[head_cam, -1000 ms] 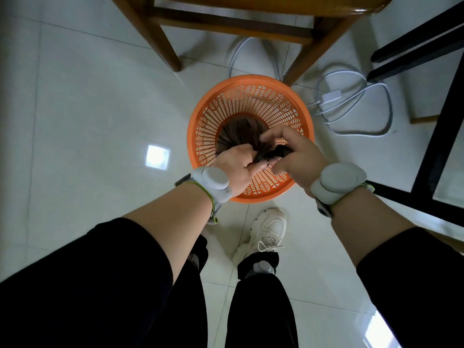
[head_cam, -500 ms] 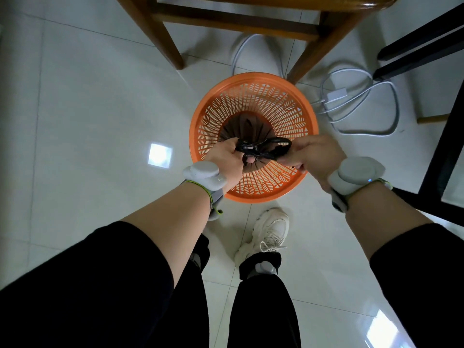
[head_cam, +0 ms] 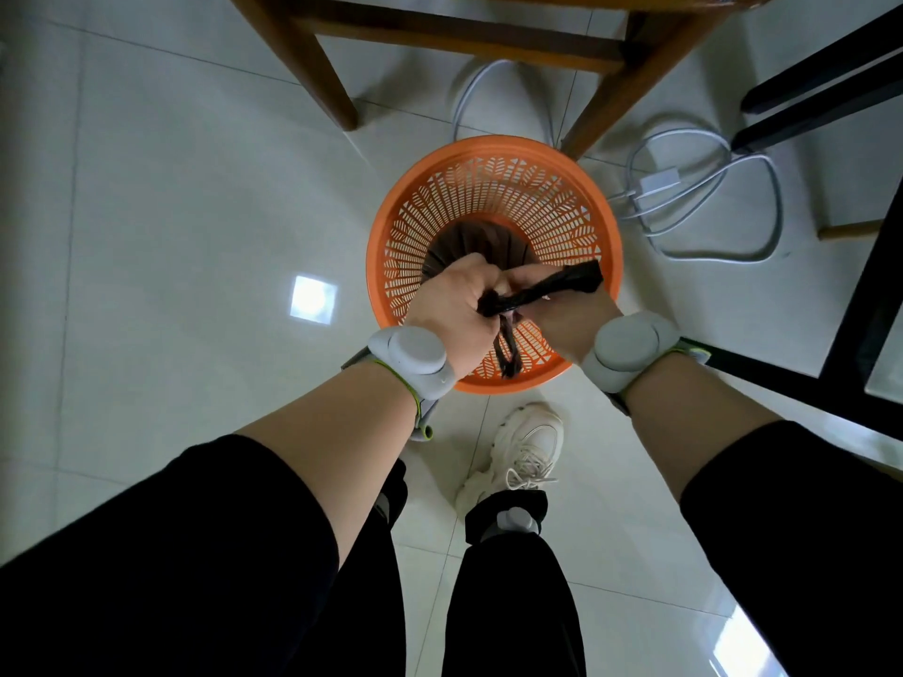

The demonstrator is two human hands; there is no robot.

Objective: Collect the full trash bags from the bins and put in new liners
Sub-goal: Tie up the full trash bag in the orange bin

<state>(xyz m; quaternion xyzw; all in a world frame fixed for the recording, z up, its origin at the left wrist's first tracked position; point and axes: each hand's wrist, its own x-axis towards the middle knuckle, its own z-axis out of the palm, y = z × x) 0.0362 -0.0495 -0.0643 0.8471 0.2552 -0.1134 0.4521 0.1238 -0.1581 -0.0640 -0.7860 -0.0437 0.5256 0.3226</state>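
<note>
1. Left hand: fingers curled round the gathered neck of the dark trash bag.
2. Trash bag: body sits below the fingers inside the orange bin; 1 twisted tail runs rightward.
3. Right hand: fingers pinch that tail.
4. Step: tying the bag shut. Next, likely: cinch the knot, then lift it out.

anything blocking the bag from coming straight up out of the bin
Nothing visible does. Both the left hand and right hand grip the twisted top of the bag above the open bin. The chair stands at the bin's far side, not over its mouth.
</note>
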